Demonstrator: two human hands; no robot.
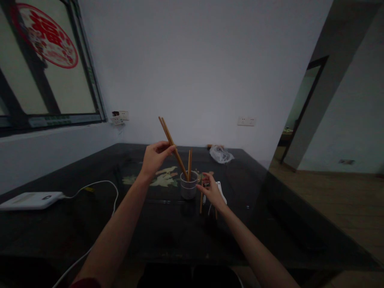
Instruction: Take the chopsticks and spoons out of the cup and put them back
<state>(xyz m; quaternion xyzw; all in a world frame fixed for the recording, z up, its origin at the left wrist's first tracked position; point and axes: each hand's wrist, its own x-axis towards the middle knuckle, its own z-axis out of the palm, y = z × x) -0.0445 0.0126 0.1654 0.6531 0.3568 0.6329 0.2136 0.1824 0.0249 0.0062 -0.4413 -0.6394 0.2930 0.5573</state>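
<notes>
A pair of wooden chopsticks (169,137) is pinched in my left hand (156,158). They slant down to the right, and their lower ends are inside a grey cup (189,191). More chopsticks (190,160) stand nearly upright in this cup. Just right of the cup, my right hand (213,192) hovers with thumb and fingers apart. Beneath and around it are a loose chopstick (201,204) and a white utensil (222,193), perhaps a spoon. My fingers partly cover these, so their full number and shape are hidden.
A crumpled clear plastic bag (221,154) lies at the back of the dark table (168,236). At left is a white power bank (33,201) with a white cable (102,182) trailing toward me. A dark long object (295,224) lies at right.
</notes>
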